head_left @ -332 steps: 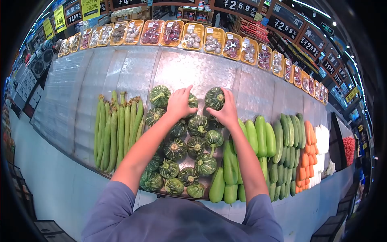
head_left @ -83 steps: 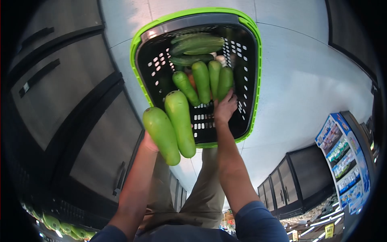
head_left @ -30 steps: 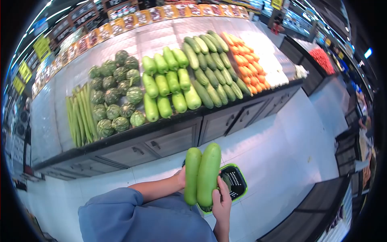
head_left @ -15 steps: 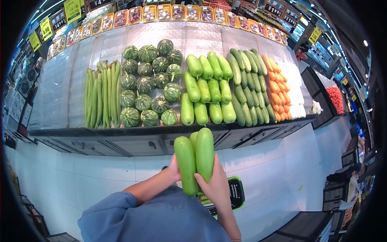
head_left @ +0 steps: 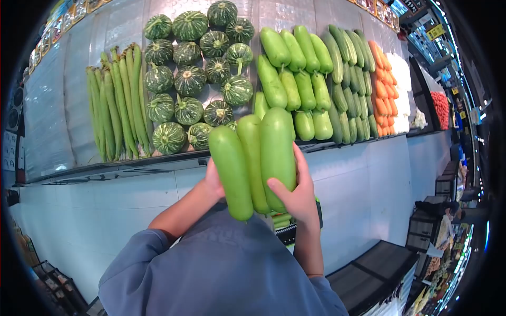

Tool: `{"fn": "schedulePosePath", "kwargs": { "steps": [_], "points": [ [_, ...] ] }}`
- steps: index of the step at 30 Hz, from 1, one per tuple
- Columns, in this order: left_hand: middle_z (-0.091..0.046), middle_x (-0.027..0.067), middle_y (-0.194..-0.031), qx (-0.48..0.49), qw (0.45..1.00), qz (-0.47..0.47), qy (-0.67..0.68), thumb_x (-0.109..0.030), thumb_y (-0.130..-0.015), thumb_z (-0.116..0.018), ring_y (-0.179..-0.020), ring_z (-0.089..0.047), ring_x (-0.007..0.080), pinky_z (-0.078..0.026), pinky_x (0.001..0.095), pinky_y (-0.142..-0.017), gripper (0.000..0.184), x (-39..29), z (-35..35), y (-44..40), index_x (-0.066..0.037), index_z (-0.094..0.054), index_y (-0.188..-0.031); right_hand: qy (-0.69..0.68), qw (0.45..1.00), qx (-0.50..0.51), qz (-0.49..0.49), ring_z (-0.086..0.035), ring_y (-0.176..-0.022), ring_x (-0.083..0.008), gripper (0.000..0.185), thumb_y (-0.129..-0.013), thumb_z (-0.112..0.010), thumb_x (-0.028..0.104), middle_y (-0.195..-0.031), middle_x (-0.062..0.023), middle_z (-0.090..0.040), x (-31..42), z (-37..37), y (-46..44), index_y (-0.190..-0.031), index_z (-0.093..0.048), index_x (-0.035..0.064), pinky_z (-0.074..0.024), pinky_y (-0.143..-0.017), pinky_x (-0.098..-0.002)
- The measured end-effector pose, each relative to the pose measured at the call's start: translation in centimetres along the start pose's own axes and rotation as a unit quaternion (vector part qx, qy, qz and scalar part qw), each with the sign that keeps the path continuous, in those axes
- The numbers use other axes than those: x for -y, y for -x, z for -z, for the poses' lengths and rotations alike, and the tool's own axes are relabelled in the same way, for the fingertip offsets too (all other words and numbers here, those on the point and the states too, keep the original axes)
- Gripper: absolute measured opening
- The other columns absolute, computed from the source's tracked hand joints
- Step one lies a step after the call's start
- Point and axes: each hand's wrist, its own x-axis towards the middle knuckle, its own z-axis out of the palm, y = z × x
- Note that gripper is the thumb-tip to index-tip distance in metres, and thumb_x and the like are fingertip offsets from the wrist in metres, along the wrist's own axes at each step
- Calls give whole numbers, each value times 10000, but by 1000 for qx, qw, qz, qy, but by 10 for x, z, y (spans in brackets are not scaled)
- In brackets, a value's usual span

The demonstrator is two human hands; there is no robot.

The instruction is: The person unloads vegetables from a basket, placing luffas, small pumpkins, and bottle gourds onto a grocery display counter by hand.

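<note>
Three long light-green gourds stand side by side between my hands, in front of the display's front edge. My left hand presses on the left gourd from its outer side, its fingers mostly behind it. Around the right gourd wraps my right hand, with the thumb across the front. Just beyond are rows of similar gourds on the metal display table. Striped round squashes lie left of those rows, and long ridged green gourds farther left.
Cucumbers, carrots and white vegetables fill the display's right part. A basket with green vegetables is partly hidden below my right hand. Dark cabinets stand at lower right. A person is at the far right.
My hands have raised the gourds toward the display, and they overlap its front edge now. The middle gourd shows more fully between the other two. The display appears closer.
</note>
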Motion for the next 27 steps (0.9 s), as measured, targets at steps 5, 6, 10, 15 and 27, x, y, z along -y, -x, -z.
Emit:
{"fn": "schedulePosePath", "kwargs": {
  "steps": [5, 6, 10, 15, 27],
  "points": [
    [-541, 222, -1478, 13, 999, -13, -49, -625, -985, -522, -1315, -576, 392, -463, 568, -1119, 814, -13, -59, -8, -33, -427, -1535, -520, 842, 137, -44, -670, -1102, -323, 756, -997, -613, 450, -1402, -248, -545, -31, 10, -24, -1530, -361, -22, -584, -895, -441],
    [-506, 237, -1502, 48, 998, -17, -47, -626, -989, -514, -1339, -549, 403, -451, 575, -1130, 839, -18, -52, -8, -28, -375, -1561, -518, 843, 139, -45, -670, -1102, -323, 756, -997, -613, 450, -1402, -248, -545, -34, 11, -31, -1530, -361, -22, -584, -895, -441],
    [-415, 238, -1570, 42, 996, -50, -59, -627, -994, -512, -1426, -432, 459, -426, 634, -1139, 862, -22, -49, -13, -37, -319, -1592, -713, 675, 171, -86, -603, -986, -309, 797, -1027, -442, 591, -1377, -221, -503, -28, 8, -63, -1506, -374, -42, -553, -807, -398],
    [-425, 226, -1563, 64, 989, -110, -77, -607, -999, -526, -1451, -384, 495, -409, 658, -1143, 830, -24, -64, -44, -61, -333, -1594, -829, 485, 196, -199, -566, -928, -291, 721, -1043, -474, 531, -1338, -209, -448, -7, 43, -120, -1510, -359, -7, -549, -784, -385],
    [-373, 190, -1623, 23, 954, -294, -46, -589, -1034, -466, -1456, -371, 501, -329, 681, -1188, 746, 23, -65, -135, -126, -342, -1605, -596, 740, 308, -49, -667, -873, -343, 867, -1000, -411, 652, -1354, -237, -542, -25, 135, -216, -1447, -426, -90, -581, -742, -468]
  ]
}}
